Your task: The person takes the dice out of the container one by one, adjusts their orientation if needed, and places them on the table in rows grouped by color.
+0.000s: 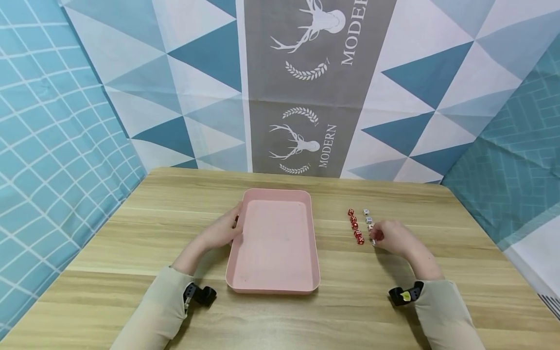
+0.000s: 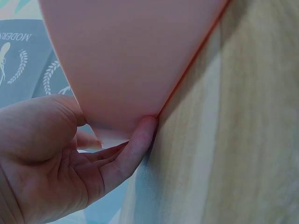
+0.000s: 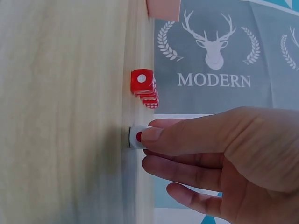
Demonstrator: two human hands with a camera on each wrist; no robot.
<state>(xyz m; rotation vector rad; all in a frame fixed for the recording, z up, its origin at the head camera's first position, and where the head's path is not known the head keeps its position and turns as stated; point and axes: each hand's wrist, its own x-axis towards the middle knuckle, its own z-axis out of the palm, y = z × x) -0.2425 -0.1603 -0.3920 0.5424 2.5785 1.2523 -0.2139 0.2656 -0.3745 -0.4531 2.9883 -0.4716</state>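
Note:
A shallow pink tray (image 1: 273, 289) lies on the table, and my left hand (image 1: 224, 227) grips its left wall. In the left wrist view, fingers (image 2: 135, 142) of that hand press the tray's pink side (image 2: 126, 56); the thumb tip is hidden behind the wall. To the right of the tray, my right hand (image 1: 395, 237) pinches a white die (image 3: 135, 138) with a red dot at the near end of a row of white dice (image 1: 369, 220). The die is at the tabletop. Beside them runs a row of several red dice (image 1: 355, 226), seen end-on past a red die (image 3: 141, 82) in the right wrist view.
The wooden table (image 1: 350, 311) reaches back to a patterned cloth (image 1: 302, 87) with deer heads and triangles. Blue tiled-pattern cloth (image 1: 52, 121) hangs at the left. Each wrist wears a black camera band (image 1: 407, 293).

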